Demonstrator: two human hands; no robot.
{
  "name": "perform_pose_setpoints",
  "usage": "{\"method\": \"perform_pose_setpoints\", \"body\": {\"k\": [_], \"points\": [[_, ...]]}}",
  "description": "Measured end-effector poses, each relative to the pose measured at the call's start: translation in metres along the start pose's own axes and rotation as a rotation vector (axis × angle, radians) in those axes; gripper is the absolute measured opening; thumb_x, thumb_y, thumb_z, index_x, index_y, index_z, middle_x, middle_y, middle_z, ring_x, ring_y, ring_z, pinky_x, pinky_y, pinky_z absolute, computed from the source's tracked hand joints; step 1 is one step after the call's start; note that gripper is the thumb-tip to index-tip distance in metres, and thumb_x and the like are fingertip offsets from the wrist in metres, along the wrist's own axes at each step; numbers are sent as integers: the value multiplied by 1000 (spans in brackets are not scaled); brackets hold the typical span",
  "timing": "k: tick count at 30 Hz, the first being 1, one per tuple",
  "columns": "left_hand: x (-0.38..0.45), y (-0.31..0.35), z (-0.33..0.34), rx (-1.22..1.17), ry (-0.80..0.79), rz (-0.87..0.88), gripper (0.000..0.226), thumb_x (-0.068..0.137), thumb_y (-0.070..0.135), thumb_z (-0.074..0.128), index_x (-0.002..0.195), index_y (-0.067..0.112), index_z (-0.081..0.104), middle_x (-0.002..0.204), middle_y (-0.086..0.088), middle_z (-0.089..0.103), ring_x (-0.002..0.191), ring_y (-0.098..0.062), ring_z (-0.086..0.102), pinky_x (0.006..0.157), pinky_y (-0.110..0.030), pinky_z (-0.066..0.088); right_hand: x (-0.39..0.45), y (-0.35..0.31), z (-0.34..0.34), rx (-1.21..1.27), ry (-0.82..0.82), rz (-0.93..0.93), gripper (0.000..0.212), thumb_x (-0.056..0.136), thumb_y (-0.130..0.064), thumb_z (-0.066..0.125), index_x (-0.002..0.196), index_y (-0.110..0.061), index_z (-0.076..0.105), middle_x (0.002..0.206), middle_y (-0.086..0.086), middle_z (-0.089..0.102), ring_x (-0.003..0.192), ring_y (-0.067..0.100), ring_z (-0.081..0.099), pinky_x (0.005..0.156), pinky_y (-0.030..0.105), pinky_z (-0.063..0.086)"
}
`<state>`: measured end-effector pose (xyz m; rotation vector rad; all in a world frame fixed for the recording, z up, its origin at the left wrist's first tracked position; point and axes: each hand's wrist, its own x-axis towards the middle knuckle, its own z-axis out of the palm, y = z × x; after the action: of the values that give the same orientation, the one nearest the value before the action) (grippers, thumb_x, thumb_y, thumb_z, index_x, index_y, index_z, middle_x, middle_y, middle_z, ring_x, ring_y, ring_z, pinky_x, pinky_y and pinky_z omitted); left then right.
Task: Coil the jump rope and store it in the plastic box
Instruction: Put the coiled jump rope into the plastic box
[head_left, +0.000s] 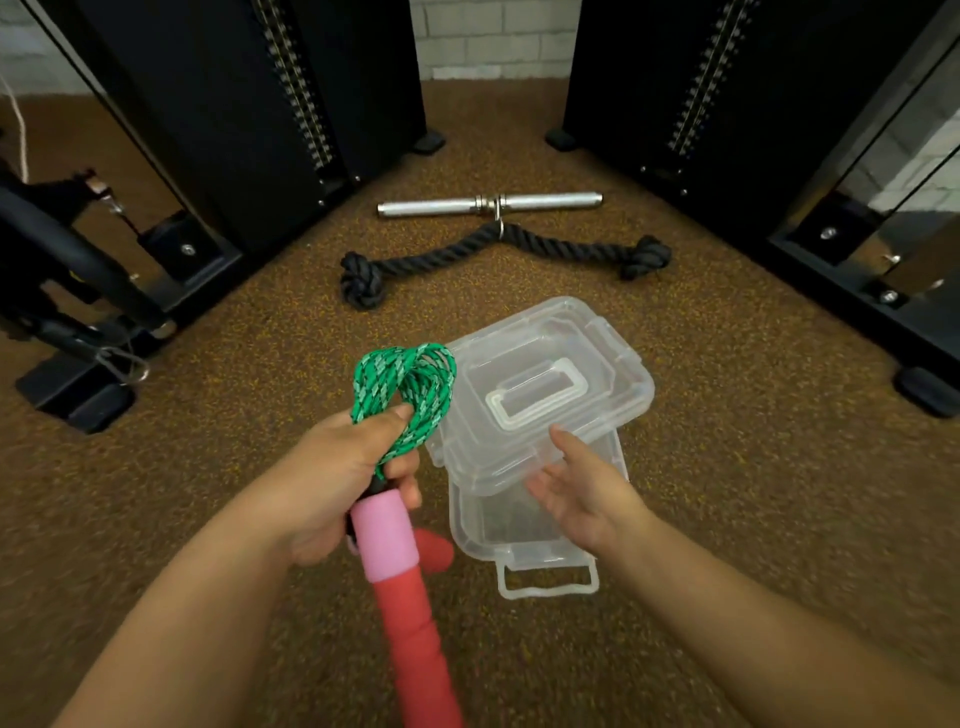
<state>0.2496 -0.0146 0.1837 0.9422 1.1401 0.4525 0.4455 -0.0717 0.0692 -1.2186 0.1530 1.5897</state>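
My left hand (332, 483) grips the jump rope: its green braided cord (408, 395) is bunched in coils above my fist, and a pink-and-red foam handle (395, 566) hangs down below it. A second red handle end (436, 553) peeks out behind. The clear plastic box (498, 525) sits on the floor to the right, its lid (540, 384) lying askew across the far part so the near part is uncovered. My right hand (582, 483) hovers open, palm up, over the box's near opening, just under the lid's near edge.
Brown speckled rubber floor all around. Beyond the box lie a black triceps rope (498, 254) and a chrome bar handle (491, 203). Black cable machine towers stand left (249, 119) and right (727, 114), with their bases and feet at both sides.
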Motion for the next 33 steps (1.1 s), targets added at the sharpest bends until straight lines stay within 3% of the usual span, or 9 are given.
{"method": "perform_pose_setpoints", "body": {"k": [2,6,12,15,19,27,30,33], "points": [[-1,-2,5,-31,-19,-19,20,94,28,49,104,11,49,47,4,41,39,-16,48,55,-28,38,7,-2,6,26,-10,-38,36,92,-25,58,126,-14,55,115,9,68,100,21,65,84,31,51],[-2,-4,16,-154,-75,-56,21,92,28,47,95,7,54,46,3,39,38,-15,44,49,-25,44,15,-3,4,2,-10,-58,28,93,-17,56,120,-11,55,98,5,68,91,19,64,84,33,50],[0,-3,25,-293,-127,-99,24,90,30,46,89,9,58,48,4,37,39,-11,42,51,-26,45,3,-24,-18,-73,-68,-191,31,83,-17,63,113,-10,59,93,4,66,80,13,60,75,27,47],[5,-7,30,-347,-135,-127,25,94,29,42,88,10,58,48,5,37,38,-11,42,52,-24,46,-20,-50,-36,-122,-132,-342,26,78,-17,64,103,-9,63,94,8,68,86,19,62,80,31,50],[14,-14,41,-375,-134,-165,27,96,29,40,87,11,58,47,5,36,37,-10,42,51,-24,46,-40,-80,-84,-132,-78,-456,31,88,-19,55,118,-15,56,99,4,70,96,19,66,83,32,51],[25,-31,71,-362,-187,-252,22,85,27,49,85,8,60,48,4,36,36,-11,42,50,-24,48,-25,-59,-199,-22,193,-332,33,92,-16,43,124,-14,51,110,13,64,102,27,60,94,40,45],[28,-35,77,-338,-210,-269,21,84,26,50,87,7,60,49,3,36,37,-11,42,50,-26,48,-21,-47,-227,-8,274,-244,29,93,-16,42,119,-13,53,106,14,66,98,28,61,90,40,46],[32,-37,82,-329,-211,-278,20,86,23,48,89,7,59,50,3,36,38,-11,42,50,-27,47,-16,-36,-249,-111,394,-128,26,91,-12,45,116,-7,54,103,15,65,96,28,61,77,38,48]]}}
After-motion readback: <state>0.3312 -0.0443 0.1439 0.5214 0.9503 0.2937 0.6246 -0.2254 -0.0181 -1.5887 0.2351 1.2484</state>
